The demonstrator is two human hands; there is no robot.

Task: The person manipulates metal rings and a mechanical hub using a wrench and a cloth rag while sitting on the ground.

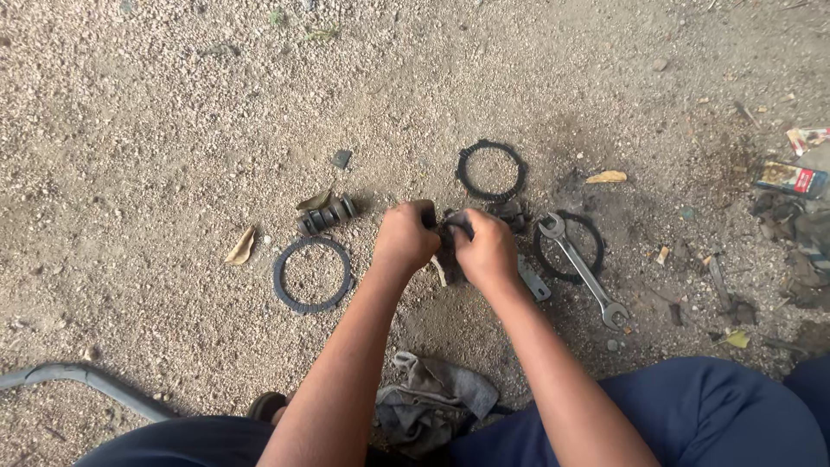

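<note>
Right now you are holding a small, dark, greasy metal part (451, 238) between both hands, just above the sandy ground (156, 112). Your left hand (405, 238) is closing tight around its left end, and your right hand (486, 251) is pinching the other side with curled fingers. Most of the part is hiding behind your hands, so its full shape is hard to tell. It is looking black, oily and lumpy.

Some work is looking done already. Three flat dark rings are lying apart on the ground: one toothed ring (312, 275) to the left, one ring (490, 170) past your hands, and one ring (568, 247) to the right with a silver open-ended spanner (583, 270) lying across it. A short ribbed dark metal piece (327, 214) is resting near the left ring. The part in your hands is looking like the one you are working on, so I think more is left to do.

A crumpled grey rag (432, 399) is lying near your knees.
</note>
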